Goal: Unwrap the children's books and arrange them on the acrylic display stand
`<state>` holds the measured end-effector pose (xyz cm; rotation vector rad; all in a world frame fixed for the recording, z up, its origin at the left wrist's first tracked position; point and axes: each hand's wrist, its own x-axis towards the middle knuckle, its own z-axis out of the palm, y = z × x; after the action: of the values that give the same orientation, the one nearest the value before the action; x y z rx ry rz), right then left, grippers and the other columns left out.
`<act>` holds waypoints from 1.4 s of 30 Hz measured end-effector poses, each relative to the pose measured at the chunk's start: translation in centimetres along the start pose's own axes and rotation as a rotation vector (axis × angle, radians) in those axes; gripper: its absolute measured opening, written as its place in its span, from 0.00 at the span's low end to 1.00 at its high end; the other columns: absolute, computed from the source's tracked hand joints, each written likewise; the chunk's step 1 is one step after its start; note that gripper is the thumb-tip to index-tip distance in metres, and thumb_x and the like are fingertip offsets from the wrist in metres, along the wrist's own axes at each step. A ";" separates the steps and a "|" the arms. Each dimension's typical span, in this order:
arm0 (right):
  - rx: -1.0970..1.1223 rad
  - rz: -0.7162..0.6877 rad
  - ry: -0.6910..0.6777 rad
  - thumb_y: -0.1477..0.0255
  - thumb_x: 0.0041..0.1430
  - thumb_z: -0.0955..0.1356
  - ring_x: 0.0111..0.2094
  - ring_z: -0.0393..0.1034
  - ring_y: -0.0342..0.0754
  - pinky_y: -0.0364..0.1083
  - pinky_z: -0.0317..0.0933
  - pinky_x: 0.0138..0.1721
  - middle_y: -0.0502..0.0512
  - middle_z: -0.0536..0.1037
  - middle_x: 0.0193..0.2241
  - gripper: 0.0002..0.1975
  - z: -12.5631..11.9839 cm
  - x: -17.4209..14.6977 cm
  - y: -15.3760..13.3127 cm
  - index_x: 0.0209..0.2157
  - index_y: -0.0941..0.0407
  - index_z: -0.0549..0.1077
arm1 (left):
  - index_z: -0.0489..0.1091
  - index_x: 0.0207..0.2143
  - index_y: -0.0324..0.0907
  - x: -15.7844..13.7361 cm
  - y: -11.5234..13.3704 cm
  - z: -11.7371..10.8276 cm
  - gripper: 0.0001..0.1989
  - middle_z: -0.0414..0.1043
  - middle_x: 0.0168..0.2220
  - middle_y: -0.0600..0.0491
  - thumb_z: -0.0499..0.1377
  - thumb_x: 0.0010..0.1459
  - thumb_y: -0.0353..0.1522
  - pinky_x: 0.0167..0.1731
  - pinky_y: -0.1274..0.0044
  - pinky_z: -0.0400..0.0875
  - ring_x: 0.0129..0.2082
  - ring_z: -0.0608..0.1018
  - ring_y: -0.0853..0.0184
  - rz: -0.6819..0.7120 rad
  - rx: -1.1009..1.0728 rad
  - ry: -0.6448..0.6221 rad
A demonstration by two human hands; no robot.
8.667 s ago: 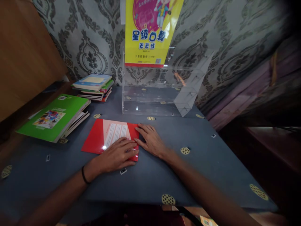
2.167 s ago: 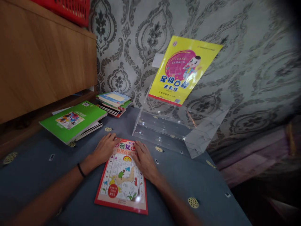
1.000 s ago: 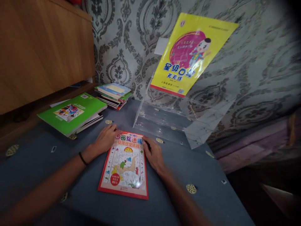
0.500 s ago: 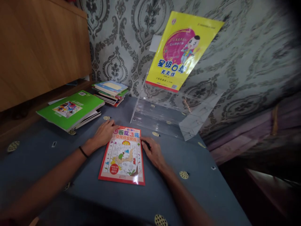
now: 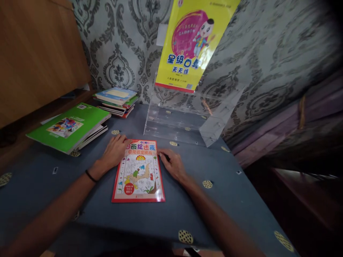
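Observation:
A red-bordered picture book (image 5: 139, 178) with a cartoon cover lies face up on the table. My left hand (image 5: 114, 150), a black band at its wrist, holds the book's upper left corner with its fingertips. At the upper right edge, my right hand (image 5: 173, 163) has its fingers curled against the side of the book. Parts of the fingers on both hands are hidden. Beyond the book is a clear acrylic rack (image 5: 174, 132), with a yellow workbook (image 5: 184, 67) propped upright on its upper tier.
Green-covered books (image 5: 88, 123) lie in a pile at the left, partly on the table. Behind them is another stack of books (image 5: 118, 98). A wooden cabinet (image 5: 40, 53) borders the left side, and a patterned wall (image 5: 118, 71) rises behind. The blue tablecloth (image 5: 225, 207) carries a pineapple print.
The view has shifted slightly, so the rack, workbook and piles sit higher and further left. Both hands stay at the top of the picture book, which now looks straighter.

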<state>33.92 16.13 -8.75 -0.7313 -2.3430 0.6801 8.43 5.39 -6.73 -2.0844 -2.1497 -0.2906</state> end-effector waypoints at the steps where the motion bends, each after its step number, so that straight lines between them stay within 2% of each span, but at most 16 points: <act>1: 0.006 0.003 0.000 0.71 0.67 0.61 0.43 0.77 0.51 0.50 0.70 0.46 0.54 0.83 0.41 0.14 0.0 0.0 0.0 0.45 0.52 0.78 | 0.72 0.53 0.41 0.1 0.2 0.2 0.17 0.72 0.49 0.44 0.53 0.64 0.24 0.49 0.63 0.69 0.50 0.72 0.54 0.028 -0.036 0.004; 4: 0.010 0.004 -0.005 0.70 0.68 0.61 0.42 0.76 0.51 0.50 0.69 0.46 0.54 0.83 0.40 0.14 -0.1 -0.1 0.0 0.45 0.53 0.78 | 0.70 0.54 0.42 0.8 1.1 1.0 0.18 0.72 0.54 0.47 0.50 0.66 0.24 0.55 0.64 0.67 0.55 0.73 0.60 0.176 -0.208 0.013; 6: 0.001 0.001 -0.013 0.71 0.68 0.61 0.42 0.76 0.51 0.51 0.69 0.46 0.55 0.83 0.40 0.14 -0.2 -0.2 -0.1 0.45 0.53 0.78 | 0.68 0.57 0.42 1.5 1.9 1.7 0.17 0.70 0.59 0.47 0.48 0.70 0.28 0.61 0.65 0.63 0.62 0.68 0.62 0.277 -0.279 0.013; 10: -0.012 -0.014 -0.027 0.72 0.68 0.62 0.40 0.75 0.51 0.51 0.69 0.45 0.55 0.82 0.39 0.14 -0.3 -0.3 -0.2 0.46 0.52 0.78 | 0.62 0.62 0.37 2.7 3.2 2.6 0.21 0.62 0.66 0.42 0.46 0.73 0.36 0.65 0.62 0.58 0.68 0.60 0.59 0.295 -0.242 -0.057; 13: -0.018 -0.054 -0.014 0.73 0.68 0.62 0.40 0.75 0.51 0.50 0.69 0.44 0.56 0.82 0.38 0.14 -0.3 -0.3 -0.1 0.46 0.54 0.78 | 0.59 0.64 0.34 3.2 3.5 2.8 0.24 0.60 0.67 0.41 0.45 0.73 0.38 0.65 0.64 0.56 0.68 0.61 0.59 0.278 -0.224 -0.111; 18: -0.025 -0.071 -0.023 0.73 0.68 0.61 0.40 0.74 0.51 0.51 0.69 0.44 0.56 0.82 0.37 0.15 -0.3 -0.3 -0.1 0.47 0.54 0.78 | 0.62 0.62 0.38 3.8 3.9 2.6 0.22 0.63 0.65 0.43 0.43 0.73 0.38 0.64 0.65 0.58 0.67 0.64 0.61 0.284 -0.210 -0.093; 23: -0.018 -0.114 -0.009 0.75 0.68 0.61 0.39 0.74 0.51 0.51 0.69 0.44 0.56 0.82 0.37 0.15 -0.3 -0.2 0.0 0.47 0.54 0.78 | 0.58 0.65 0.41 4.7 4.8 2.7 0.24 0.58 0.68 0.45 0.39 0.74 0.39 0.64 0.58 0.56 0.69 0.59 0.58 0.380 -0.177 -0.140; 27: -0.016 -0.161 0.001 0.76 0.67 0.61 0.39 0.74 0.51 0.51 0.70 0.43 0.56 0.82 0.38 0.14 -0.3 -0.2 0.3 0.47 0.53 0.77 | 0.59 0.65 0.41 5.0 5.1 2.9 0.26 0.58 0.68 0.44 0.36 0.74 0.40 0.64 0.58 0.55 0.69 0.59 0.58 0.414 -0.150 -0.142; 30: -0.014 -0.158 0.011 0.76 0.67 0.61 0.39 0.75 0.51 0.51 0.70 0.43 0.56 0.82 0.38 0.14 -0.4 -0.2 0.4 0.46 0.53 0.77 | 0.60 0.65 0.41 5.0 4.9 2.9 0.26 0.60 0.67 0.45 0.36 0.74 0.40 0.64 0.59 0.54 0.68 0.60 0.59 0.408 -0.153 -0.134; 36: 0.025 -0.126 0.013 0.73 0.68 0.63 0.40 0.76 0.50 0.51 0.71 0.43 0.56 0.82 0.38 0.13 -0.6 -0.3 0.3 0.47 0.53 0.78 | 0.63 0.63 0.43 4.8 4.5 2.5 0.22 0.63 0.66 0.50 0.39 0.75 0.36 0.66 0.63 0.51 0.67 0.62 0.64 0.534 -0.195 -0.158; 42: 0.059 -0.154 -0.030 0.73 0.69 0.63 0.45 0.76 0.50 0.53 0.71 0.48 0.57 0.82 0.42 0.14 -0.9 -0.7 0.2 0.50 0.52 0.77 | 0.65 0.60 0.43 4.6 4.2 2.9 0.20 0.66 0.64 0.49 0.42 0.74 0.35 0.65 0.62 0.53 0.65 0.66 0.63 0.524 -0.272 -0.109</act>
<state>34.98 16.09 -8.50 -0.5124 -2.3666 0.6931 12.53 10.62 -8.29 -2.7726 -1.5926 -0.4300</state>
